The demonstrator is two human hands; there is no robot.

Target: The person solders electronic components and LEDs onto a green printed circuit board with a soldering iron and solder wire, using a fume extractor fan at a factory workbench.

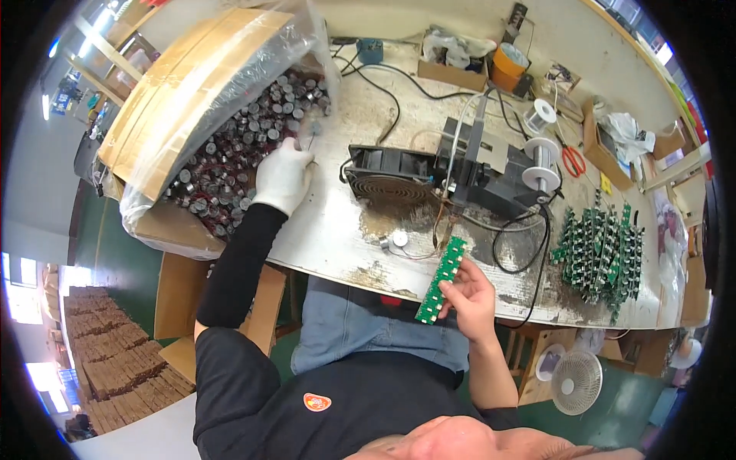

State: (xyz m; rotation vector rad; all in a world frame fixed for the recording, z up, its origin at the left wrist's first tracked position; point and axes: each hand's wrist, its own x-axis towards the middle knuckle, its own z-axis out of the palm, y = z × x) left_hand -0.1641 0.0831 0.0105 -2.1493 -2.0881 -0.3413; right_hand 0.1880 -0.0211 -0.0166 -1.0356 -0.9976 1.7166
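A long green circuit board strip [442, 280] with a row of pale pads is pinched between the thumb and fingers of my bare right hand [469, 300], tilted over the table's front edge. My left hand [284, 178], in a white glove, is at the right side of a plastic-lined cardboard box [195, 96]. Its fingers are curled together beside a blurred small part; what they grip is hard to make out. Inside the box lie many small round silver parts [253, 126] with dark red wires. Two similar round metal parts [399, 239] rest on the table, a thin wire running toward the board.
A black fan [391, 175] and a dark machine [487, 165] with wire spools [543, 152] stand mid-table. At right are stacked green boards [602, 253], red-handled scissors [573, 162] and a small carton [609, 146]. Black cables [498, 257] loop across the table.
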